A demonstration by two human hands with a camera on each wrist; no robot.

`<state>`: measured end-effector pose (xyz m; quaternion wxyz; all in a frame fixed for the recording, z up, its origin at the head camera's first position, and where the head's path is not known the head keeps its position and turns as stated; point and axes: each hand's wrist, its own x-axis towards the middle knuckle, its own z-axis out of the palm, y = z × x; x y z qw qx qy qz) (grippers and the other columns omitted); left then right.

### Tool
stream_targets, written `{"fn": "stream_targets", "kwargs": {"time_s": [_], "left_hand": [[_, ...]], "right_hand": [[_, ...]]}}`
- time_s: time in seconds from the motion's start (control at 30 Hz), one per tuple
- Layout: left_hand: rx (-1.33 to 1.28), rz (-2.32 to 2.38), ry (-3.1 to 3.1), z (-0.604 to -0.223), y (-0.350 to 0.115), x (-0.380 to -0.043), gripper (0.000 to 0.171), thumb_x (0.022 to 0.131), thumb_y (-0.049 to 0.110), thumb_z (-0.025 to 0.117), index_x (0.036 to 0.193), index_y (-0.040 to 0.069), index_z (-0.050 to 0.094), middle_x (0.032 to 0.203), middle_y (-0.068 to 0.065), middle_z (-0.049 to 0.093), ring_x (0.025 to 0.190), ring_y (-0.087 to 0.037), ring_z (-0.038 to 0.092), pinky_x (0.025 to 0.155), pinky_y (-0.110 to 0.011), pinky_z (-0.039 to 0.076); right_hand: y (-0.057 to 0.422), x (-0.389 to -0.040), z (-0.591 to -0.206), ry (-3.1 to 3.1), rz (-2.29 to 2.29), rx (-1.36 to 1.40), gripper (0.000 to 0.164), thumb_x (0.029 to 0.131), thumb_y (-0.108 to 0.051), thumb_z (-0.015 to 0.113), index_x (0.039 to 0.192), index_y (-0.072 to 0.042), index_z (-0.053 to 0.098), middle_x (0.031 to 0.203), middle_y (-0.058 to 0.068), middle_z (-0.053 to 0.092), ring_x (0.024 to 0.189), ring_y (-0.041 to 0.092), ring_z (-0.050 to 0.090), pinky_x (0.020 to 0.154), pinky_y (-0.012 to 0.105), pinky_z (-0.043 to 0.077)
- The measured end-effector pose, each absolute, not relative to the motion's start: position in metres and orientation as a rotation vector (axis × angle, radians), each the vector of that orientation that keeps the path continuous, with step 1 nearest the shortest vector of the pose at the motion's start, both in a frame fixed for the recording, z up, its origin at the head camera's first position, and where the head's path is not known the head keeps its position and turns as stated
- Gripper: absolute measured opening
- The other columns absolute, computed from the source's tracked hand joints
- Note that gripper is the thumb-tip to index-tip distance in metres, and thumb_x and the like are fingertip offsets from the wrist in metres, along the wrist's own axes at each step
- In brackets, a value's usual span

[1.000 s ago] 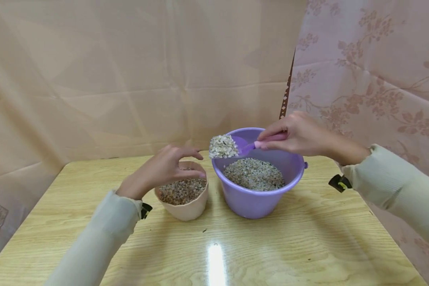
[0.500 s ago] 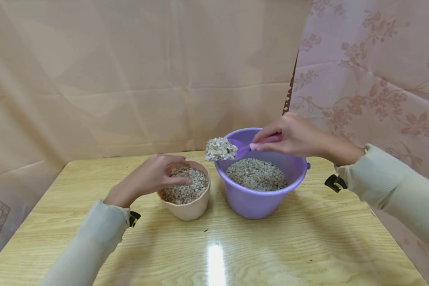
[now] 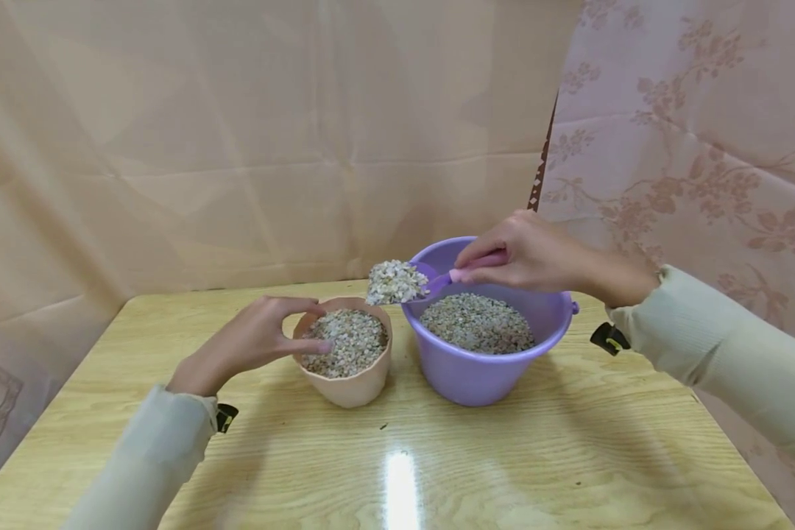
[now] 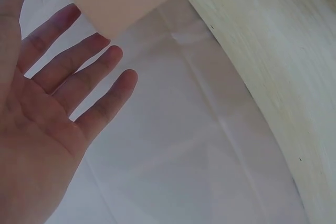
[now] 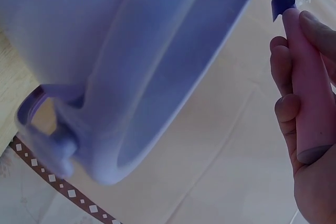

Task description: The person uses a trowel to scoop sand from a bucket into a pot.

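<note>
Head view: over the last second the scoop [image 3: 441,281], with its heaped load of pale gravel [image 3: 397,283], has shifted left from above the purple bucket [image 3: 464,379]; it now hangs across the bucket's left rim, blade roughly level, tip near the far right rim of the peach pot [image 3: 350,390]. Right hand [image 3: 533,254] grips the scoop. Left hand [image 3: 248,337], which reached across the pot's mouth, has drawn back to its left side, baring more of the stones in the pot [image 3: 351,340]; thumb lies over the mouth, contact with the stones not clear. Both containers stand upright and apart on the counter [image 3: 490,471]; the bucket holds more gravel. Judgement: scoopful is mid-carry, heap apparently intact, untipped; the way into the pot looks freer than a second ago. Left wrist view: fingers spread and loosely extended, nothing held; fingertips lie at or just beside the pot's wall, touch cannot be told. Right wrist view: fingers curled round the pink handle [image 5: 312,93], thumb along it, a little of the load visible past the purple neck. Hold looks secure; main risk judged to be grains slipping off the blade's leading edge.
</note>
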<state>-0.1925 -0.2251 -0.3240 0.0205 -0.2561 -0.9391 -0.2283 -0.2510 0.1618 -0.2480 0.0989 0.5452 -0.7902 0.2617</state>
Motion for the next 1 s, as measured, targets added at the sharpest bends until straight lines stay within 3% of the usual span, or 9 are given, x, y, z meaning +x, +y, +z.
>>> {"fn": "stream_targets", "kwargs": {"time_s": [0.27,0.57,0.7,0.83,1.0], "left_hand": [[-0.795,-0.683,-2.883,-0.331,-0.234,-0.185,0.061,0.075,0.05,0.084,0.12,0.012,0.071,0.125,-0.008,0.069,0.117,-0.03,0.063,0.097,-0.053,0.047],[-0.812,-0.642,-2.86,-0.333,-0.236,-0.182,0.064,0.069,0.061,0.081,0.112,0.014,0.075,0.131,-0.009,0.065,0.116,-0.032,0.063,0.093,-0.052,0.049],[-0.831,-0.626,-2.834,-0.334,-0.236,-0.181,0.05,0.067,0.061,0.081,0.095,0.019,0.077,0.13,-0.008,0.066,0.094,-0.021,0.069,0.075,-0.037,0.05],[-0.847,-0.609,-2.812,-0.334,-0.235,-0.179,0.04,0.067,0.061,0.081,0.081,0.024,0.073,0.128,-0.009,0.067,0.068,-0.007,0.057,0.061,-0.028,0.041],[-0.851,-0.58,-2.792,-0.333,-0.236,-0.179,0.037,0.067,0.063,0.081,0.077,0.029,0.068,0.126,-0.007,0.068,0.061,-0.004,0.051,0.058,-0.027,0.037]], "right_hand": [[0.153,-0.249,-0.248,-2.347,0.737,1.612,0.008,0.085,-0.017,0.081,0.093,-0.015,0.08,0.074,-0.013,0.071,0.053,-0.001,0.056,0.048,0.019,0.043],[0.143,-0.248,-0.246,-2.383,0.637,1.613,0.004,0.086,-0.021,0.08,0.091,-0.021,0.08,0.066,-0.022,0.063,0.047,0.0,0.046,0.046,0.023,0.037],[0.137,-0.249,-0.246,-2.393,0.615,1.619,0.004,0.087,-0.024,0.079,0.091,-0.021,0.08,0.065,-0.021,0.064,0.047,0.0,0.045,0.047,0.024,0.037],[0.13,-0.248,-0.247,-2.396,0.58,1.633,0.005,0.087,-0.025,0.079,0.091,-0.021,0.081,0.065,-0.018,0.066,0.048,-0.001,0.044,0.048,0.025,0.037],[0.126,-0.246,-0.244,-2.419,0.545,1.63,0.005,0.087,-0.024,0.079,0.091,-0.021,0.081,0.066,-0.019,0.064,0.049,-0.001,0.046,0.049,0.025,0.038]]}}
